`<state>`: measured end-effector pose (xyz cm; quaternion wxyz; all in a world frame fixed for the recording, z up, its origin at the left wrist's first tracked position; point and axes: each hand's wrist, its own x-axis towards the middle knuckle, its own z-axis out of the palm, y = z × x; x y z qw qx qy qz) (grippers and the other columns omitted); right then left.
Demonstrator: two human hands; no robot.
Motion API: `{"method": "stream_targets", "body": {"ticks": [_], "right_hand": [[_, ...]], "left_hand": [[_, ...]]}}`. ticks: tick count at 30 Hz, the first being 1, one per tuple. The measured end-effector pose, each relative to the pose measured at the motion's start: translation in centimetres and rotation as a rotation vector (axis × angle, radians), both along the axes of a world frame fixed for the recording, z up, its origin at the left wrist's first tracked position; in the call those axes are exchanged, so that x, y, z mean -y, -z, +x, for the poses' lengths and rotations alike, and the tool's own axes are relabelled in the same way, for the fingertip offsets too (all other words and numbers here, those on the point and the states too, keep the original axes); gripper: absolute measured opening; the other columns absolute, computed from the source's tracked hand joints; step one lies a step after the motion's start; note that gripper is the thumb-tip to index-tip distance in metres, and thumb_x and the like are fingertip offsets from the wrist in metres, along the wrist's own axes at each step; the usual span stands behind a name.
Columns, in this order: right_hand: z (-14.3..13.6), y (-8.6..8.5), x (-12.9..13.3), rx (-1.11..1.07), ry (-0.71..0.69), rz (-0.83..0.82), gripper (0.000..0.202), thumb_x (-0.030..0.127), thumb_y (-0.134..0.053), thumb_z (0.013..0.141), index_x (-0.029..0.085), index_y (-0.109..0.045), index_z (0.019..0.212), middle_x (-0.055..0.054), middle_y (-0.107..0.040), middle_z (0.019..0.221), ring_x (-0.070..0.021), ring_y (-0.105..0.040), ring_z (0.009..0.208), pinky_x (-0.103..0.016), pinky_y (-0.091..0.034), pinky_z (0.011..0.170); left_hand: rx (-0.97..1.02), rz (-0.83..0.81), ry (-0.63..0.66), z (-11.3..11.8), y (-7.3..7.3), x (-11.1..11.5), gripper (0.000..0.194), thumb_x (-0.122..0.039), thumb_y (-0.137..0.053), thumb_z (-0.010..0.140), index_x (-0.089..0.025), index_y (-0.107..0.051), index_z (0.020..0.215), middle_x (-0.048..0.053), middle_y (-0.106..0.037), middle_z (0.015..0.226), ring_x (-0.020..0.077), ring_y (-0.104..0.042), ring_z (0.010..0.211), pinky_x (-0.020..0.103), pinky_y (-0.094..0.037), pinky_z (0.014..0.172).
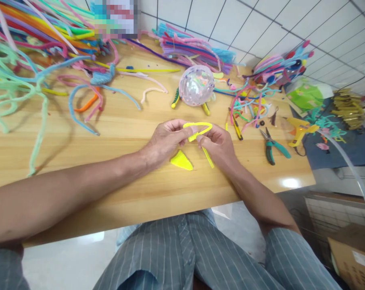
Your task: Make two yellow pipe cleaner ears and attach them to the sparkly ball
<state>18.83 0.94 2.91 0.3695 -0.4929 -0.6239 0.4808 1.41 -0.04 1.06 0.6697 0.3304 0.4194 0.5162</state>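
Observation:
Both hands meet over the front middle of the table around a bent yellow pipe cleaner (207, 125). My left hand (172, 136) pinches its folded, flattened end between thumb and fingers. With thumb and forefinger closed, my right hand (217, 144) grips the same strand farther along. An arch of the strand rises between the hands, and its loose tail hangs below my right fingers. Just under my hands a flat yellow triangular piece (181, 160) of fuzzy pipe cleaner lies on the wood.
Behind my hands sits a clear speckled ball (197, 85) with yellow-handled pliers partly under it. To the right lie a utility knife (237, 128), needle-nose pliers (273, 148) and a yellow glue gun (300, 131). Pipe cleaners (43, 92) sprawl at left; more bundles (197, 50) line the tiled wall.

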Motion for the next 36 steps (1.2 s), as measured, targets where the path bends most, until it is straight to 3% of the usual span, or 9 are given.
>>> {"method": "stream_targets", "body": {"ticks": [5,13,17,20,22,24,26,32,36], "right_hand": [[0.2,-0.3,-0.1,-0.015,-0.038,0.022,0.021,0.039,-0.081,0.080,0.024,-0.067,0.082,0.005,-0.062,0.071,-0.0130,-0.050,0.066,-0.030,-0.046,0.066],[0.7,-0.4,-0.2,-0.002,-0.072,0.010,0.028,0.046,-0.084,0.082,0.023,-0.067,0.080,0.003,-0.062,0.072,-0.0136,-0.050,0.068,-0.029,-0.043,0.065],[1.2,-0.3,-0.3,0.020,-0.095,0.026,0.031,0.052,-0.080,0.089,0.024,-0.068,0.083,0.002,-0.063,0.075,-0.0159,-0.055,0.071,-0.032,-0.050,0.071],[2.2,-0.4,-0.6,0.086,-0.056,0.263,0.022,0.049,-0.072,0.097,0.027,-0.070,0.098,-0.001,-0.067,0.090,-0.0200,-0.063,0.083,-0.039,-0.056,0.083],[2.9,-0.5,-1.0,0.205,-0.037,0.498,0.022,0.047,-0.074,0.097,0.030,-0.071,0.109,-0.006,-0.070,0.109,-0.0260,-0.067,0.103,-0.047,-0.058,0.094],[3.5,-0.6,-1.4,0.348,-0.082,0.664,0.026,0.047,-0.078,0.094,0.032,-0.072,0.115,-0.009,-0.068,0.126,-0.0323,-0.064,0.124,-0.055,-0.056,0.105],[3.7,-0.7,-1.7,0.441,-0.154,0.729,0.022,0.048,-0.079,0.095,0.034,-0.074,0.111,-0.009,-0.067,0.132,-0.0345,-0.061,0.132,-0.059,-0.052,0.112],[3.4,-0.8,-1.6,0.442,-0.233,0.845,0.005,0.035,-0.073,0.100,0.032,-0.074,0.096,-0.006,-0.075,0.118,-0.0289,-0.069,0.117,-0.055,-0.055,0.108],[3.1,-0.8,-1.3,0.345,-0.189,0.744,0.004,0.029,-0.075,0.094,0.028,-0.072,0.092,-0.003,-0.077,0.099,-0.0247,-0.072,0.096,-0.047,-0.059,0.093]], "left_hand": [[0.087,-0.059,0.046,-0.1,-0.7,0.0,0.038,-0.041,-0.103,0.064,-0.019,-0.072,0.069,-0.002,-0.060,0.063,0.0085,-0.047,0.057,0.025,-0.034,0.054],[0.112,-0.107,0.088,-0.2,-1.3,0.0,0.036,-0.033,-0.101,0.073,-0.018,-0.068,0.070,-0.004,-0.057,0.060,0.0062,-0.046,0.052,0.023,-0.033,0.051],[0.125,-0.121,0.081,-0.1,-1.4,-0.1,0.032,-0.029,-0.099,0.074,-0.017,-0.070,0.070,-0.004,-0.058,0.060,0.0052,-0.045,0.051,0.022,-0.032,0.049],[0.155,-0.143,0.079,-0.1,-1.5,-0.1,0.030,-0.025,-0.098,0.074,-0.017,-0.070,0.070,-0.004,-0.059,0.062,0.0040,-0.046,0.050,0.020,-0.032,0.047],[0.175,-0.160,0.092,-0.1,-1.5,-0.2,0.029,-0.023,-0.097,0.073,-0.017,-0.069,0.071,-0.004,-0.059,0.063,0.0035,-0.046,0.049,0.020,-0.032,0.046],[0.193,-0.174,0.102,-0.1,-1.6,-0.2,0.029,-0.023,-0.098,0.072,-0.017,-0.070,0.073,-0.005,-0.060,0.064,0.0035,-0.047,0.048,0.019,-0.033,0.046],[0.204,-0.182,0.105,-0.1,-1.6,-0.1,0.029,-0.022,-0.099,0.069,-0.017,-0.071,0.077,-0.005,-0.062,0.066,0.0038,-0.047,0.047,0.019,-0.034,0.045],[0.188,-0.159,0.173,0.0,-1.0,0.1,0.026,-0.028,-0.094,0.071,-0.018,-0.072,0.079,-0.003,-0.062,0.068,0.0069,-0.049,0.051,0.021,-0.040,0.049],[0.016,0.044,0.089,-0.1,-0.6,0.1,0.034,-0.049,-0.085,0.083,-0.018,-0.070,0.077,0.002,-0.070,0.082,0.0144,-0.062,0.074,0.026,-0.049,0.068]]}}
